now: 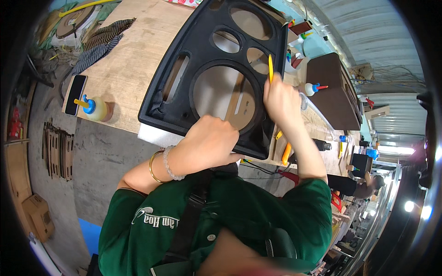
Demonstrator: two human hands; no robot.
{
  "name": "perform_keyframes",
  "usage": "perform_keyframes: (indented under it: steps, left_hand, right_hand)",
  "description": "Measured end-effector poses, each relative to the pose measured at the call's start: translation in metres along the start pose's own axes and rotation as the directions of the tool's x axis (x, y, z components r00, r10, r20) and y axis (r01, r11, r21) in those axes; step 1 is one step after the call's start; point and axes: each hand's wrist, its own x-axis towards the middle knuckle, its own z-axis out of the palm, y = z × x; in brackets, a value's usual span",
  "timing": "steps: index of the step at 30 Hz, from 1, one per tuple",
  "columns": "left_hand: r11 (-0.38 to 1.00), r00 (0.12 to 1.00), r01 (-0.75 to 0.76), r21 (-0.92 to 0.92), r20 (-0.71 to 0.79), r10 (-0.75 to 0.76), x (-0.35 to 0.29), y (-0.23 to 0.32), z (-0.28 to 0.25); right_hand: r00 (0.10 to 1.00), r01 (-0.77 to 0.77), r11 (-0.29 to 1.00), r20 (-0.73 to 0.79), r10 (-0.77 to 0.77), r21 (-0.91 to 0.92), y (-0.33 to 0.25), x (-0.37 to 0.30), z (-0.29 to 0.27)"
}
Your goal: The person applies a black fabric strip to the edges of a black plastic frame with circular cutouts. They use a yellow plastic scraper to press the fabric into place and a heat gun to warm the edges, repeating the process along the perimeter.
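Note:
A black, cloth-covered speaker front panel (177, 112) with several round openings and a slot lies on the bench, its near edge toward me. My left hand (209, 141) is closed in a fist over that near edge, beside the largest opening; whatever its fingers grip is hidden. At the panel's right edge, my right hand (283, 101) is wrapped round a slim yellow-handled tool (270, 66), whose handle points up and away from me. The tool's working end is hidden by the hand. The cloth looks wrinkled at the panel's near left corner.
On the wooden bench (124, 92) at left are a phone (76, 95), a glue bottle (97, 109) and a striped cloth (103, 43). To the right stand a brown speaker box (329, 92), another bottle (313, 89) and an orange-handled tool (286, 154). Another person (352, 185) works farther right.

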Motion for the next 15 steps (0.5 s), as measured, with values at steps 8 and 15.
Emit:
perform_keyframes:
  steps: [8, 15]
  left_hand:
    - [1.0, 1.0, 0.02, -0.018, 0.006, -0.02, 0.0, -0.001, -0.002]
    - [0.999, 0.999, -0.022, 0.044, -0.045, 0.024, 0.002, 0.0, -0.002]
  right_hand:
    - [0.977, -0.075, 0.985, -0.21, 0.041, -0.158, 0.077, 0.211, 0.088]
    - [0.992, 0.035, 0.994, -0.119, -0.048, -0.108, 0.043, 0.102, 0.038]
